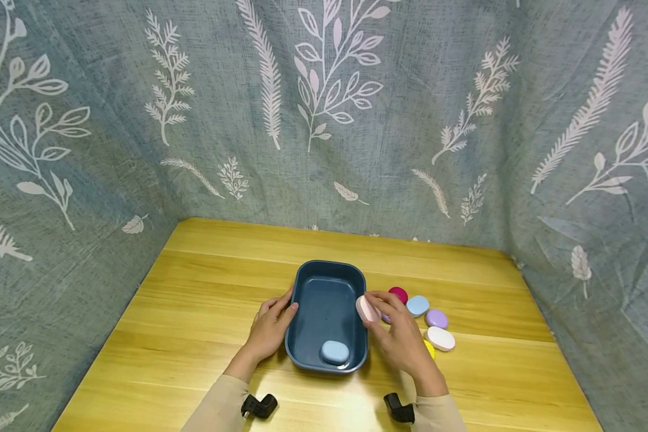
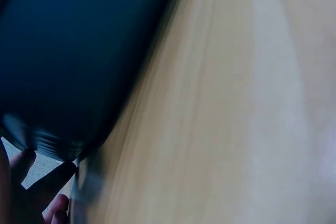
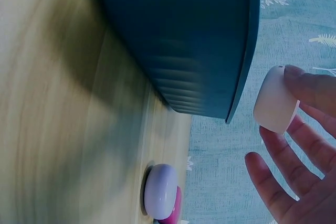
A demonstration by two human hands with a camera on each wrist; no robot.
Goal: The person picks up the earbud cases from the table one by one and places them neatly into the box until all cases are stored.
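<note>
A dark blue rectangular tub (image 1: 326, 312) sits on the table between both hands. Inside it, near the front wall, lies a light blue soap bar (image 1: 335, 352). My left hand (image 1: 267, 330) rests against the tub's left side, its fairly straight fingers touching the outer wall and its thumb at the rim. With thumb and fingertips, my right hand (image 1: 402, 339) pinches a pale pink soap bar (image 1: 366, 309) beside the tub's right rim. In the right wrist view, that pink soap bar (image 3: 275, 100) is raised off the table.
To the right lie several soap bars: dark red (image 1: 398, 294), light blue (image 1: 418, 306), lilac (image 1: 437, 319), white (image 1: 440, 339), and a yellow one (image 1: 429, 349) partly behind the right hand. A patterned grey-blue cloth (image 1: 324, 180) hangs around the wooden table (image 1: 194, 300).
</note>
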